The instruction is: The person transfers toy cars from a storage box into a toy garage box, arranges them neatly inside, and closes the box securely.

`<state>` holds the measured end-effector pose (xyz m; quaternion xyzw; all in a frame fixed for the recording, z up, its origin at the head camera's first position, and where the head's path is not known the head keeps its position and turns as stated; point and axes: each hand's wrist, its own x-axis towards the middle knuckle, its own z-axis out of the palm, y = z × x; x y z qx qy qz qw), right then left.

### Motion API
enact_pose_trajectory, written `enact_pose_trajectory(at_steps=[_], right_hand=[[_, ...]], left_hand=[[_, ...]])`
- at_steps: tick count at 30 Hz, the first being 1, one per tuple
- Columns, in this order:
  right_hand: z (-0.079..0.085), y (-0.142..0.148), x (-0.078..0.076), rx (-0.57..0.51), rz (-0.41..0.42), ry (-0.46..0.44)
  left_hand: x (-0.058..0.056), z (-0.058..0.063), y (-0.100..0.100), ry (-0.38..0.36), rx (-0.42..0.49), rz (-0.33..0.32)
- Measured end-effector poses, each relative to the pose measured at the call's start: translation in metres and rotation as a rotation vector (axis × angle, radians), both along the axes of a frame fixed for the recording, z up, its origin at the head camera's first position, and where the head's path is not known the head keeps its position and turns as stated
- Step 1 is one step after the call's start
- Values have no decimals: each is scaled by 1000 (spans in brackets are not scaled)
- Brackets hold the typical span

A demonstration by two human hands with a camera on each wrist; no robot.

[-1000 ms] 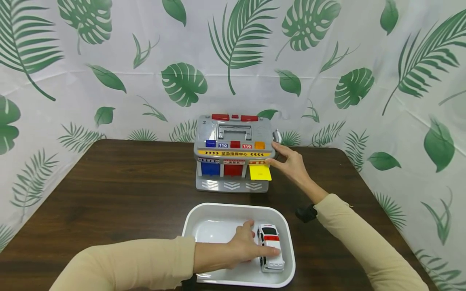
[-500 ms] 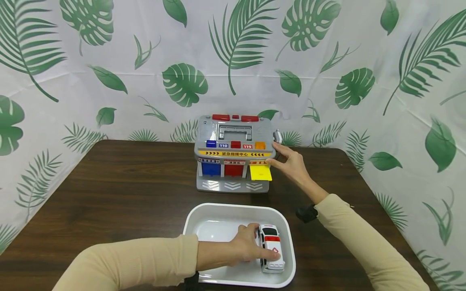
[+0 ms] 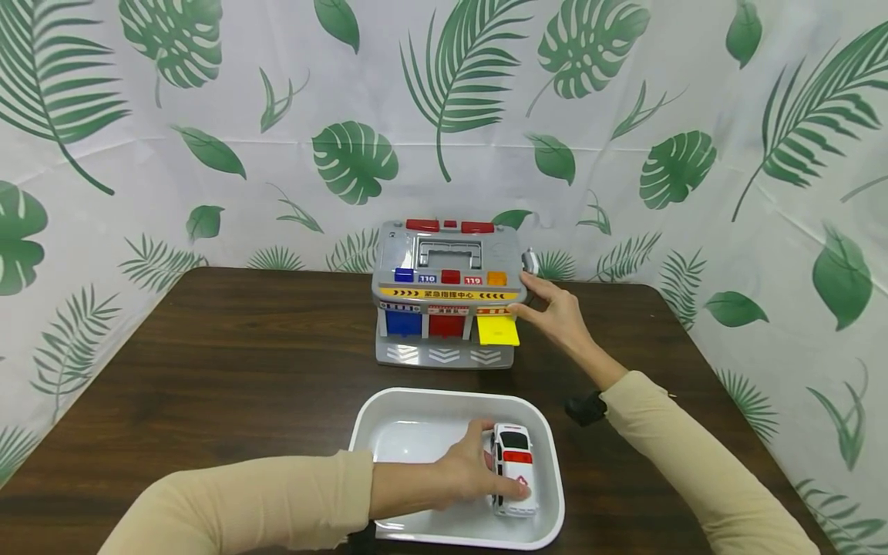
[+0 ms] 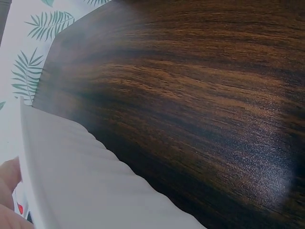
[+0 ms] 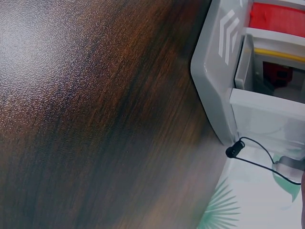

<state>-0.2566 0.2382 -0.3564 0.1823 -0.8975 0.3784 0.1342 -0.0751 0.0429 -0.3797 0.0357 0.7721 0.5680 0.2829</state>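
My left hand [image 3: 465, 470] holds a white toy ambulance [image 3: 515, 482] by its sides, thumb near its rear and fingers by its front. The ambulance, with a red band and a red cross, is inside the white tray [image 3: 409, 397]. Farther back stands a grey toy emergency station [image 3: 444, 356] with a blue door [image 3: 402, 324], a red door [image 3: 446, 327] and a raised yellow door [image 3: 498, 331]. My right hand [image 3: 558, 312] grips the station's right edge, thumb beside the yellow door. In the right wrist view the bay [image 5: 279, 78] under that door stands open.
The dark wooden table [image 3: 243, 362] carries everything. A leaf-patterned cloth [image 3: 277, 116] hangs behind it. By the station's right side, a black cord [image 5: 257, 164] runs to a grey piece [image 5: 289, 167]. The tray's wall [image 4: 81, 167] fills the lower left wrist view.
My left fingers have closed on the ambulance, which has shifted slightly up and left in the head view. My right hand stays at the station.
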Motion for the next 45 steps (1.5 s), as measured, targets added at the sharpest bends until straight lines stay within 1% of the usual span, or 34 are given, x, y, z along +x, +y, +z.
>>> enact_pose_trajectory(at_steps=[3, 7, 10, 13, 17, 20, 23, 26, 30, 35, 40, 45], right_hand=[[0, 0, 0, 3, 4, 5], [0, 0, 1, 0, 8, 3], [0, 0, 1, -2, 8, 3], [0, 0, 0, 4, 6, 6], [0, 0, 0, 8, 4, 3], [0, 0, 0, 7, 3, 5], [0, 0, 0, 8, 0, 6], [0, -1, 0, 5, -2, 0], [0, -1, 1, 4, -4, 3], [0, -1, 1, -2, -2, 3], [-1, -1, 1, -12, 8, -8], [0, -1, 0, -13, 8, -5]], left_hand=[[1, 0, -1, 1, 30, 12], [2, 5, -4, -39, 56, 7], [-1, 14, -9, -79, 69, -12], [-5, 26, -15, -106, 97, -21], [-12, 43, -28, -128, 139, -16], [-20, 54, -38, -138, 172, -2], [-31, 63, -49, -141, 186, 27], [-44, 68, -59, -143, 185, 67], [-61, 71, -70, -146, 170, 123], [-81, 68, -79, -155, 154, 171], [-95, 63, -82, -175, 125, 193], [-105, 60, -83, -188, 113, 213]])
